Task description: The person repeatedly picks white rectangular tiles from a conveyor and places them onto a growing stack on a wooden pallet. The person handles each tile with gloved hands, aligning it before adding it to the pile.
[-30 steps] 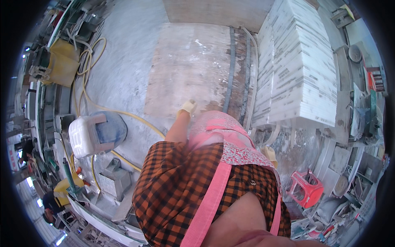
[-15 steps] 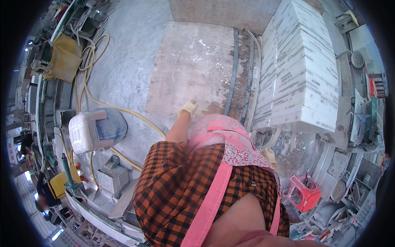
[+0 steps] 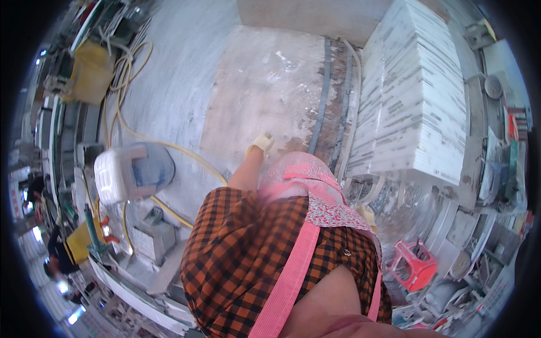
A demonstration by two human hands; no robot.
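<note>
Below, gloved left hand (image 3: 261,143) resting on dusty, white-smeared wooden board (image 3: 270,96), grip unclear, right hand (image 3: 367,214) mostly hidden.

- My gloved left hand (image 3: 260,143) rests at the near edge of the flat slab (image 3: 270,96); the slab surface toward its far edge is open.
- Along the slab's right edge, a tall stack of white slabs (image 3: 414,96) blocks sideways passage.
- Off the slab's left edge, yellow hoses (image 3: 135,135) and a white machine (image 3: 115,174) obstruct the floor.
</note>
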